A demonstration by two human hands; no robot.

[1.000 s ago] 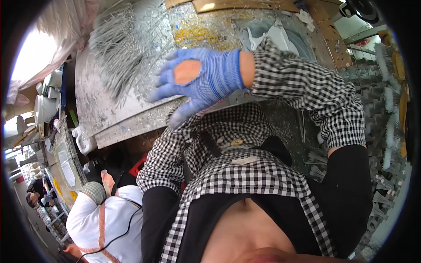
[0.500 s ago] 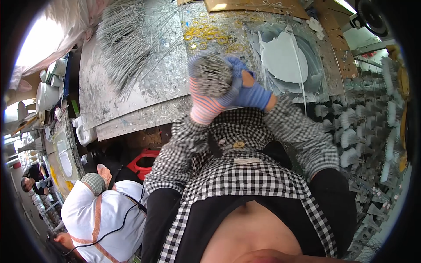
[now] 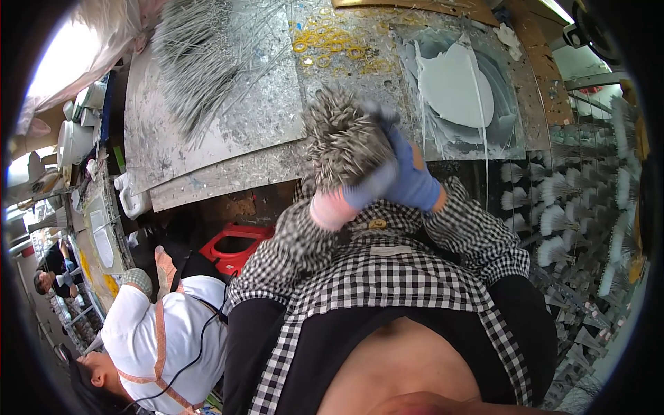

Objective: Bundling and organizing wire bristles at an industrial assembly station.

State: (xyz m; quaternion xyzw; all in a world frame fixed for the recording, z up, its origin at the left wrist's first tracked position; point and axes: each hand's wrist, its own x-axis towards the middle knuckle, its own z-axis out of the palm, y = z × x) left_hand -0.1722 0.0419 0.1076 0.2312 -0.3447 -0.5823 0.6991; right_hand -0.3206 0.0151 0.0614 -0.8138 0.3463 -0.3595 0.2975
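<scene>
A thick bundle of thin grey strands [image 3: 346, 142] stands between my hands just off the table's front edge, its cut ends fanned out and facing me. My left hand [image 3: 333, 207], in a pink striped glove, is closed round the bundle's lower part; the strands hide most of its fingers. Against the right side of the bundle presses my right hand [image 3: 408, 169], in a blue glove with a bare patch, also closed on it. Motion smears its fingertips. Farther left on the table lies a loose pile of the same grey strands [image 3: 197, 66].
Yellow rings [image 3: 332, 43] lie scattered on the stained table [image 3: 228, 149]. At the right is a board with white paste [image 3: 456, 86]. White-tufted pieces [image 3: 553, 214] hang or stand in rows beyond. A red stool [image 3: 238, 257] and a person in white [image 3: 180, 332] are at the lower left.
My hands and the bundle have come down slightly toward me. The strand ends, compact before, are now spread wider and cover more of my left hand.
</scene>
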